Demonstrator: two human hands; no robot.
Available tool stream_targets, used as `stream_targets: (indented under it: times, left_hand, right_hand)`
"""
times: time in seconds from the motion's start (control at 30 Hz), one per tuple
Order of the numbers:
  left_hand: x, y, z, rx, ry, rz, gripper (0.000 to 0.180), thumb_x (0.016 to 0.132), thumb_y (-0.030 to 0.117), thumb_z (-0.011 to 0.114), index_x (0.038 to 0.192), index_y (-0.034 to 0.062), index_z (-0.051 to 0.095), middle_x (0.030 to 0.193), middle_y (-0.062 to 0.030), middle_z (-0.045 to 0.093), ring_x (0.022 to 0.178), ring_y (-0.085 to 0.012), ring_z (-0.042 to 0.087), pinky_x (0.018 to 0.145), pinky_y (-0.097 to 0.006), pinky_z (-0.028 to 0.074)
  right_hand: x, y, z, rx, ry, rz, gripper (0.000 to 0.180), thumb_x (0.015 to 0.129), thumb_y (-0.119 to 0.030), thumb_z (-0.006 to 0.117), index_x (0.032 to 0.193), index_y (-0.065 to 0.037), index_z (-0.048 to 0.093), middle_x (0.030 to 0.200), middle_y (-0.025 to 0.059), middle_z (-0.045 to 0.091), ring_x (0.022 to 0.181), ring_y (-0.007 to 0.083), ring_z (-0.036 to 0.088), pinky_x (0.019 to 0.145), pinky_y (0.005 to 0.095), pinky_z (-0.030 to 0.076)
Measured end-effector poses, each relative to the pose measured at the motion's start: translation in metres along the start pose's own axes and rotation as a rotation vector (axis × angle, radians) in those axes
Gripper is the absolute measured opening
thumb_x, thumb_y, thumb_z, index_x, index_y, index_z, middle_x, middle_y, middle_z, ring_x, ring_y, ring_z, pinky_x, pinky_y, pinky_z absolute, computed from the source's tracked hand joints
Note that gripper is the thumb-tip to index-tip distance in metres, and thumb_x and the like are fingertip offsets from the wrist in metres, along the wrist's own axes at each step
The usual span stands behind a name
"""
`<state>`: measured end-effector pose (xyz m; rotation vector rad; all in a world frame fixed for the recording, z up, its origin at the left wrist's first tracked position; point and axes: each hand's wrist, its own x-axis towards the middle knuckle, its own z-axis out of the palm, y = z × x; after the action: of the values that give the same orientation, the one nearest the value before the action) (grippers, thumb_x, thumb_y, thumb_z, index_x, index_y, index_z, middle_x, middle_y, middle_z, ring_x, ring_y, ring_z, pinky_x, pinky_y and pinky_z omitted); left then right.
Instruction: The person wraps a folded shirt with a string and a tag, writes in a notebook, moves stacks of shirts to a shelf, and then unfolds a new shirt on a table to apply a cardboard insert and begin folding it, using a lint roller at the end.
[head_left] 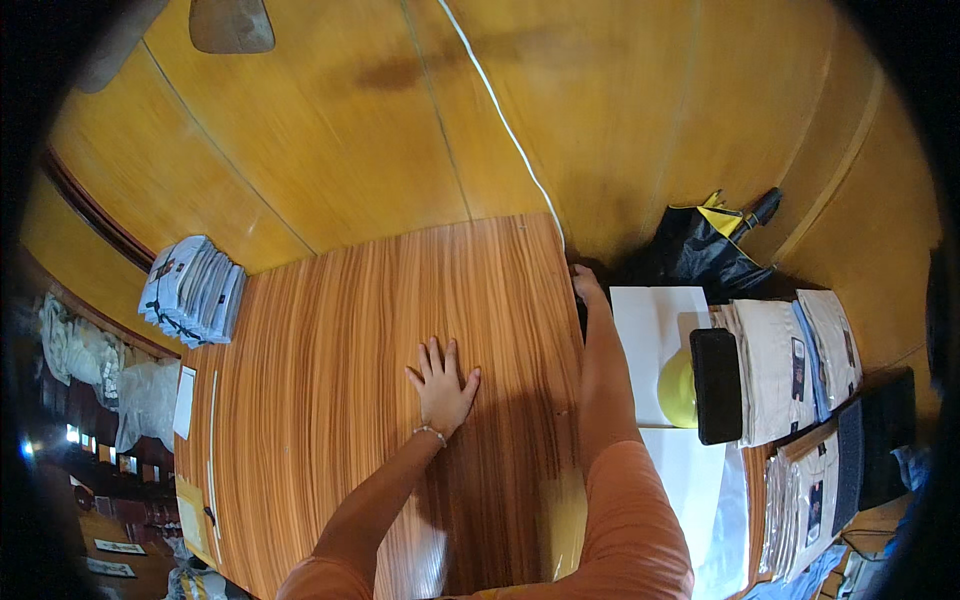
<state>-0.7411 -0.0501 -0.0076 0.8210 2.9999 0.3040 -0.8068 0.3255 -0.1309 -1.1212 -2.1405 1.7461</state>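
Grip splayed empty, the left hand (pixel 443 398) touches the tabletop (pixel 330 360); whether the right hand (pixel 587 284) grasps its edge, I cannot tell.

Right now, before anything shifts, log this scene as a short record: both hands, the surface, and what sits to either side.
Surface: brown wood-grain tabletop
Left hand: palm down on it, fingers spread
Right hand: at its far right edge, near the white cable's lower end; grip unclear
Far left: stack of white packets
Right side: flat white panel, rounded yellow-green object, black rectangular object
Far right: black-and-yellow bag
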Motion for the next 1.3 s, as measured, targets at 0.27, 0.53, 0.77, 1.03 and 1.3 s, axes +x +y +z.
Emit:
stream_targets:
  times: [0.27, 0.53, 0.77, 1.03, 1.3]
  left_hand:
    - [-0.004, -0.018, 0.006, -0.01, 0.02, -0.05, 0.068, 0.089, 0.05, 0.04, 0.139, 0.0078, 0.025, 0.146, -0.0193, 0.013, 0.136, -0.0371, 0.005, 0.103, -0.062, 0.002]
    - [0.003, -0.005, 0.003, -0.017, 0.045, -0.002, 0.068, 0.088, 0.05, 0.041, 0.139, 0.0071, 0.026, 0.146, -0.0186, 0.014, 0.136, -0.0361, 0.005, 0.103, -0.061, 0.001]
    - [-0.006, -0.019, 0.006, -0.01, 0.057, -0.041, 0.068, 0.087, 0.05, 0.042, 0.137, 0.0065, 0.03, 0.145, -0.0196, 0.017, 0.135, -0.0378, 0.009, 0.102, -0.063, 0.005]
    - [-0.005, -0.009, 0.001, -0.062, 0.093, -0.035, 0.068, 0.085, 0.052, 0.042, 0.137, 0.0088, 0.031, 0.145, -0.0188, 0.019, 0.135, -0.0379, 0.01, 0.102, -0.064, 0.005]
    - [-0.006, -0.023, 0.008, -0.111, 0.089, -0.07, 0.071, 0.083, 0.054, 0.044, 0.137, 0.0106, 0.032, 0.146, -0.0177, 0.019, 0.136, -0.0368, 0.009, 0.103, -0.063, 0.004]
  right_hand:
    - [-0.043, -0.015, 0.048, 0.288, -0.09, -0.149, 0.02, 0.083, -0.012, 0.059, 0.098, 0.0, 0.056, 0.089, 0.0136, 0.064, 0.079, 0.0214, 0.06, 0.071, 0.0346, 0.047]
    - [-0.001, 0.002, 0.027, 0.22, 0.156, -0.367, 0.021, 0.076, -0.013, 0.067, 0.089, 0.0, 0.058, 0.087, 0.0107, 0.066, 0.076, 0.0216, 0.062, 0.069, 0.0325, 0.047]
    - [-0.042, -0.03, 0.036, -0.037, 0.274, -0.29, 0.031, 0.077, -0.017, 0.067, 0.102, -0.008, 0.051, 0.087, 0.0165, 0.065, 0.083, 0.0288, 0.063, 0.073, 0.0379, 0.047]
    - [-0.122, -0.07, 0.014, 0.112, 0.417, -0.174, 0.07, 0.081, -0.008, 0.059, 0.137, 0.003, 0.017, 0.132, 0.0259, 0.036, 0.122, 0.0304, 0.038, 0.099, 0.0356, 0.031]
    - [-0.44, -0.077, 0.036, 0.292, 0.063, -0.531, 0.057, 0.086, -0.012, 0.056, 0.133, 0.002, 0.028, 0.127, 0.0184, 0.042, 0.12, 0.027, 0.04, 0.103, 0.0358, 0.029]
